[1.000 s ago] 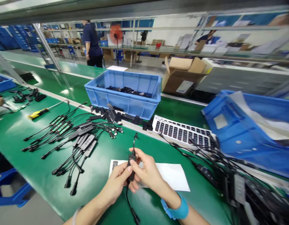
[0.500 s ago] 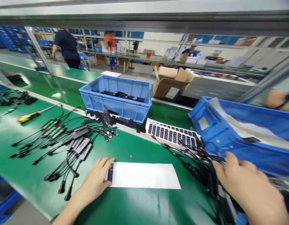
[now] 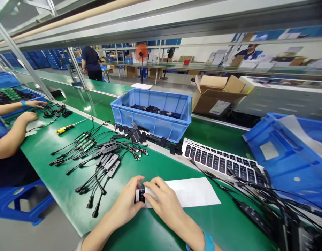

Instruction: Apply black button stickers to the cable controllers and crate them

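Observation:
A white label sheet lies on the green bench, its left end curled up with a black label on it. My left hand pinches that end from the left, thumb below and fingers above. My right hand is closed over the sheet just right of the label, fingertips against the bend. Beyond the hands, more label sheets with rows of black labels are stacked. Grey controller boxes with cables lie to the left of my hands.
A blue bin of black parts stands behind. A tilted blue bin and tangled black cables are at right. A yellow screwdriver lies at left, near a co-worker's arms. An opened carton sits at the back.
My right hand has left the cables at right and come to the sheet's left end beside my left hand. That end is now bent up. The view has swung left, showing a co-worker's arms.

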Motion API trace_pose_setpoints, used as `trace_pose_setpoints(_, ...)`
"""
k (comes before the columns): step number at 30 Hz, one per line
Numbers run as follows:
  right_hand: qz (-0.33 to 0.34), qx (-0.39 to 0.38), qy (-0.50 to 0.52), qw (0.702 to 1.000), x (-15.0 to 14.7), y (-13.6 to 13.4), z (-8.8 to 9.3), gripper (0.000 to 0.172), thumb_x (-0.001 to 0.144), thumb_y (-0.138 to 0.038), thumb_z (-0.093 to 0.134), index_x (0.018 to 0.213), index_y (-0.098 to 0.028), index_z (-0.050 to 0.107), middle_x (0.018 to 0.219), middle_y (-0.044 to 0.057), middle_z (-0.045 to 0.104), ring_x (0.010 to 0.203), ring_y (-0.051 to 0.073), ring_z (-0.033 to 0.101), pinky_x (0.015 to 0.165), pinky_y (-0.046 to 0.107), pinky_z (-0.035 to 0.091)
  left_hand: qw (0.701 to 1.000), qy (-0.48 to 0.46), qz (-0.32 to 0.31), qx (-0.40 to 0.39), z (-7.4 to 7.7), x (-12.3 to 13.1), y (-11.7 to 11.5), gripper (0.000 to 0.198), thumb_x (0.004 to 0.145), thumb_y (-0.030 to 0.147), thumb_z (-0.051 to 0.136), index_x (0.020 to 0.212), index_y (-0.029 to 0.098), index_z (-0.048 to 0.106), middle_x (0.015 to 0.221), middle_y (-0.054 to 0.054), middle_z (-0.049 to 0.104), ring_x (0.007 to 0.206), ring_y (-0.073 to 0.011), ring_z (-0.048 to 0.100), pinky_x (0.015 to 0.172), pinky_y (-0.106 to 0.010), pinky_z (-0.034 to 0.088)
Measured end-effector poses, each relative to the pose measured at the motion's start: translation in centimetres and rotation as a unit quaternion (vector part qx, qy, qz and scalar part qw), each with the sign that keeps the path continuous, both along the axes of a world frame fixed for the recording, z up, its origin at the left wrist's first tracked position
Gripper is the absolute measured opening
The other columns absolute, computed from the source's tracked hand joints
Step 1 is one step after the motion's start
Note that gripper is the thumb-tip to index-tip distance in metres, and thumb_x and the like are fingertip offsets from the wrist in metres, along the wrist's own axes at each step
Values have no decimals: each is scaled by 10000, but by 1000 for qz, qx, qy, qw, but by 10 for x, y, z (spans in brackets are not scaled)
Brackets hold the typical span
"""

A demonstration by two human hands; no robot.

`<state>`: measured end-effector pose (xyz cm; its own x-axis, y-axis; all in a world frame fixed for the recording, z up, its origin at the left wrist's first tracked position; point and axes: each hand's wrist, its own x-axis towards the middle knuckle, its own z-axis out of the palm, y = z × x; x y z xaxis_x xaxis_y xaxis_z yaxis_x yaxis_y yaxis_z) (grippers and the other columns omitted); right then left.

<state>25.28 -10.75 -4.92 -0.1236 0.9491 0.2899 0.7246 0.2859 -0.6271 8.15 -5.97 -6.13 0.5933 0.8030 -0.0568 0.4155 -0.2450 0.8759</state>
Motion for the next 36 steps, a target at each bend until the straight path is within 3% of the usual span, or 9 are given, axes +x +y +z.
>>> trace_pose_setpoints(3, 4, 67, 11, 998, 0, 1, -4, 152, 908, -140, 514, 971, -202, 638, 858, 56, 578, 761, 204, 596, 647, 327, 517, 986, -109, 5, -125, 3, 2, 2, 702, 622, 54, 663, 1253, 253, 429, 1059, -31, 527, 823, -170, 588, 745, -330, 497)
trace_pose_setpoints(6, 4, 100, 23, 995, 4, -2, -4, 150, 931, -136, 491, 880, -197, 618, 810, 43, 552, 722, 184, 573, 621, 304, 481, 931, -233, 13, -282, 11, 2, 7, 575, 738, 282, 714, 1243, 218, 445, 1029, -46, 560, 807, -151, 594, 740, -316, 503)
trace_pose_setpoints(11, 54, 100, 28, 993, 6, -14, 7, 163, 924, -99, 482, 882, -201, 603, 810, 47, 543, 707, 173, 545, 616, 294, 443, 915, -237, 27, -325, 10, 1, 10, 514, 744, 333, 741, 1152, 167, 477, 788, -16, 626, 672, -128, 581, 664, -281, 487)
trace_pose_setpoints(16, 129, 12, 207, 970, 9, -28, 40, 115, 877, -144, 556, 797, -224, 572, 782, 16, 552, 673, 146, 539, 579, 247, 426, 998, -35, 20, -47, 9, -3, 14, 370, 815, 120, 534, 1172, 201, 484, 855, -16, 644, 657, -122, 585, 632, -246, 478)
trace_pose_setpoints(19, 131, -2, 310, 942, 17, -34, 60, 90, 895, -252, 573, 806, -245, 568, 763, 2, 534, 668, 147, 516, 592, 252, 421, 968, 162, 81, 172, 21, -14, 32, 359, 843, 114, 502, 1183, 224, 526, 1051, -61, 633, 842, -174, 621, 756, -291, 505)
trace_pose_setpoints(22, 90, 9, 364, 927, 27, -34, 66, 112, 922, -308, 554, 826, -250, 560, 775, 8, 510, 699, 155, 497, 611, 256, 423, 919, 247, 204, 229, 34, -32, 59, 259, 833, 138, 508, 1084, 138, 571, 1100, -174, 590, 1055, -318, 557, 887, -459, 461)
trace_pose_setpoints(26, 29, 16, 414, 910, 37, -29, 60, 85, 922, -343, 568, 906, -261, 550, 832, 13, 496, 697, 143, 495, 593, 244, 431, 914, 240, 253, 207, 43, -51, 81, 52, 769, 167, 558, 817, 149, 568, 916, -177, 610, 1009, -382, 559, 884, -528, 427)
trace_pose_setpoints(31, -52, 32, 433, 899, 47, -20, 48, 120, 921, -369, 583, 991, -282, 539, 899, -2, 509, 615, 97, 514, 577, 239, 442, 953, 119, 241, 137, 47, -38, 71, 275, 889, 371, 446, 1087, 183, 480, 847, -53, 605, 698, -217, 620, 668, -350, 497)
trace_pose_setpoints(36, -83, 4, 453, 888, 51, -8, 36, 165, 921, -421, 570, 995, -282, 520, 780, -36, 487, 555, 91, 507, 531, 238, 449, 967, -152, 141, -148, 48, 7, 39, 374, 859, 486, 499, 1048, 164, 508, 810, -27, 585, 531, -101, 516, 491, -229, 430)
